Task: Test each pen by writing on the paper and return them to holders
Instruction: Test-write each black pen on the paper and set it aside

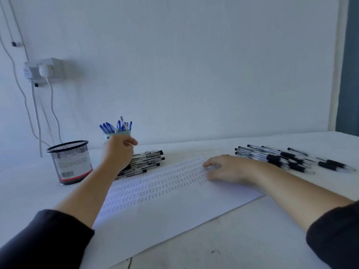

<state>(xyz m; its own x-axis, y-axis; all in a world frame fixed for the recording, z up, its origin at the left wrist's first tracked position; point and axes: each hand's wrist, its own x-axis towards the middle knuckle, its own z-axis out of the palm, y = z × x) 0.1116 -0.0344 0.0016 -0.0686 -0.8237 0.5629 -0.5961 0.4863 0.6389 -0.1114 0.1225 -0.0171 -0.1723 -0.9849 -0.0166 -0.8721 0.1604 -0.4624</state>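
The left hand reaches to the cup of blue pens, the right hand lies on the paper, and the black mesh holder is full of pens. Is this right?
Not quite. In the head view the black mesh holder shows no pens; the rest stands: left hand at the cup of blue pens, right hand on the paper.

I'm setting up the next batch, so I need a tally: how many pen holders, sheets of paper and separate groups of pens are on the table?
Pen holders: 2, a black mesh holder and a pale cup of blue pens
Sheets of paper: 1
Loose groups of black pens: 2, a left pile and a right spread
Total: 5
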